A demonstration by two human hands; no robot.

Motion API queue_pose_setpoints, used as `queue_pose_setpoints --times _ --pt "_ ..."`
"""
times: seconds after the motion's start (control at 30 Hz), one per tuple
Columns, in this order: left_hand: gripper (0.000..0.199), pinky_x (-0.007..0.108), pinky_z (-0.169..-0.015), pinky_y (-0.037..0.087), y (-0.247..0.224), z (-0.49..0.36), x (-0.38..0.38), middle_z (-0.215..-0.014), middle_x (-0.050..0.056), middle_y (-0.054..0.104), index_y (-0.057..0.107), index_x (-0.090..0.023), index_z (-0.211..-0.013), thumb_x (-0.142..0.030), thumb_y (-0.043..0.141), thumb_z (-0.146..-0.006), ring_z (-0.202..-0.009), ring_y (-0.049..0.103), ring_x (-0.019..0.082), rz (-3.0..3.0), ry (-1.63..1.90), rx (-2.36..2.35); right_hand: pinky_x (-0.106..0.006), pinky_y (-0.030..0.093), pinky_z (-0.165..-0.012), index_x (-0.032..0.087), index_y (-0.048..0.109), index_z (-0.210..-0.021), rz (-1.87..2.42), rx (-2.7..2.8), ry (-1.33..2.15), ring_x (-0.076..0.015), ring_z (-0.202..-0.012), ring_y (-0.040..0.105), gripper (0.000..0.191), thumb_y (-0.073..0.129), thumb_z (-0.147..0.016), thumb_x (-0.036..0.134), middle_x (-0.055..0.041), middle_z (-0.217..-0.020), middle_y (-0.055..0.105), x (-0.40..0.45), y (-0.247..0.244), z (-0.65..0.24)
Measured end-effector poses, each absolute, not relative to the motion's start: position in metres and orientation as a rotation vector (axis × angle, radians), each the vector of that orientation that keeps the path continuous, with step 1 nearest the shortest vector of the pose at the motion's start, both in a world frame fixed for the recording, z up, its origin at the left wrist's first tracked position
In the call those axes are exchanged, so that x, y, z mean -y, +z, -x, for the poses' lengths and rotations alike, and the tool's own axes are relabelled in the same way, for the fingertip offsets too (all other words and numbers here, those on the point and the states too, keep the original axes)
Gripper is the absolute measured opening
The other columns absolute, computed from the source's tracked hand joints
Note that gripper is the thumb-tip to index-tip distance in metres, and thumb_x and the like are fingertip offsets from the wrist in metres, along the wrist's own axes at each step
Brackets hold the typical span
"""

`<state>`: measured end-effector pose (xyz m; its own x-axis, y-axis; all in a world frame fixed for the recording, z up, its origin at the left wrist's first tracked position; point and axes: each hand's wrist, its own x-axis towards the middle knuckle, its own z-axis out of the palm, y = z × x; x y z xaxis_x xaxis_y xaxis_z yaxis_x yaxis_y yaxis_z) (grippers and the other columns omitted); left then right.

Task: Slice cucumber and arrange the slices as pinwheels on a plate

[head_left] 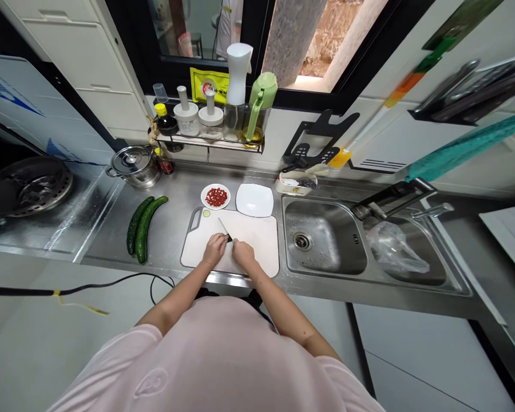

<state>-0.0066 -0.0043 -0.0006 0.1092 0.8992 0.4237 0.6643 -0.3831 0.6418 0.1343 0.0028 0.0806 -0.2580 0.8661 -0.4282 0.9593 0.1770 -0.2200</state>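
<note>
Over the white cutting board [257, 240] both of my hands are close together. My right hand [243, 254] is closed on the handle of a small knife [224, 226], whose blade points up and to the left. My left hand [215, 249] is closed at the near side of the blade, beside a small dark green piece; its fingertips are too small to tell what they hold. A pale green slice [206, 213] lies at the board's top left. Behind the board are a plate of chopped red pieces [216, 197] and a white square plate [254, 200].
Two cucumbers [142, 232] lie left of the board. Behind them stands a lidded steel pot [136, 167]. A double sink [326, 240] is at the right, with a plastic bag [397, 247] in it. Bottles and jars fill a wall rack [210, 141]. A wok [28, 184] sits far left.
</note>
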Motion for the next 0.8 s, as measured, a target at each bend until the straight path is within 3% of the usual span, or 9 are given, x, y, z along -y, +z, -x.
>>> queue_pose_setpoints --times 0.8 --pt "0.024 0.037 -0.083 0.048 -0.001 0.007 0.004 -0.096 0.008 0.061 0.062 -0.020 -0.103 -0.023 0.041 -0.091 -0.094 0.056 0.018 -2.089 1.148 -1.554 -0.028 0.042 -0.074 0.016 0.050 -0.107 -1.772 -2.211 -0.679 -0.0197 -0.090 0.063 0.023 0.034 -0.091 0.014 -0.0117 -0.095 0.066 0.004 0.079 -0.142"
